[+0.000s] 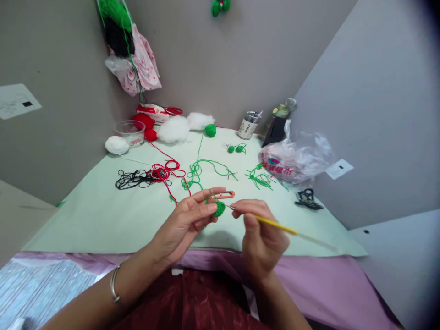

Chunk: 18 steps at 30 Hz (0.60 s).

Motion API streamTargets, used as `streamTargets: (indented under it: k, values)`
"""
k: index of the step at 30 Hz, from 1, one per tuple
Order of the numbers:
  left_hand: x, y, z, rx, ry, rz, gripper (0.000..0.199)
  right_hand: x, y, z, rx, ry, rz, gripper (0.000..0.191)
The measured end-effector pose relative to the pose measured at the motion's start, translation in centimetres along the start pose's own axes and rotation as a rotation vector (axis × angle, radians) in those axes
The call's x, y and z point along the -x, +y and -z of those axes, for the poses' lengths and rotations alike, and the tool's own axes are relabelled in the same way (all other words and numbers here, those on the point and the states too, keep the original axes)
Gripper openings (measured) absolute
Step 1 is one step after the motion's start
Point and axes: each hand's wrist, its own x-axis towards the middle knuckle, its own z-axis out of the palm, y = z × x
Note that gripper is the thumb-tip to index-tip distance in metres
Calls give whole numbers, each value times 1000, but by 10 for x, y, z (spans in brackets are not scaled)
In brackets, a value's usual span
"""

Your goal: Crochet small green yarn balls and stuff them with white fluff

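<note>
Between the thumb and fingers of my left hand [190, 215] is a small round piece of green crochet [219, 209]. Green yarn [195, 176] runs up from that hand to a loose tangle and on to a green ball [210, 130]. My right hand [263, 233] is closed around a crochet hook [278, 226] with a yellow grip, its metal tip at the crochet piece's right side. Just behind the piece, an orange scissors-like or clip-like tool [225, 195] shows by my left fingertips; its exact kind is unclear.
Red yarn [168, 169] and black yarn [135, 179] lie tangled at left. White stuffing [175, 129] sits at the back near a clear tub [132, 134]. A pen cup [248, 126], plastic bag [292, 160], green scraps [260, 178] and black hair claw [308, 200] are at right.
</note>
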Motion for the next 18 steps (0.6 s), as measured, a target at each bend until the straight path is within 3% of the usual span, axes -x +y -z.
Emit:
streamTargets:
  k: [2, 4, 10, 12, 15, 18]
  values:
    - [-1, 1, 0, -22, 32, -60, 41, -6, -1, 1, -190, 22, -162, 23]
    - [0, 0, 0, -83, 26, -128, 40, -10, -2, 0, -258, -15, -223, 22]
    - [-1, -8, -3, -174, 75, -213, 39, -1, 0, -6, -70, -51, -69, 27]
    - [-3, -9, -4, -123, 90, -186, 43, 5, 2, -8, 68, -56, 65, 32]
    - [-4, -7, -3, 7, 37, -36, 40, 10, 5, -8, 227, -24, 250, 40]
    - [-6, -4, -1, 124, -11, 64, 33, 5, 3, -5, 112, 1, 120, 34]
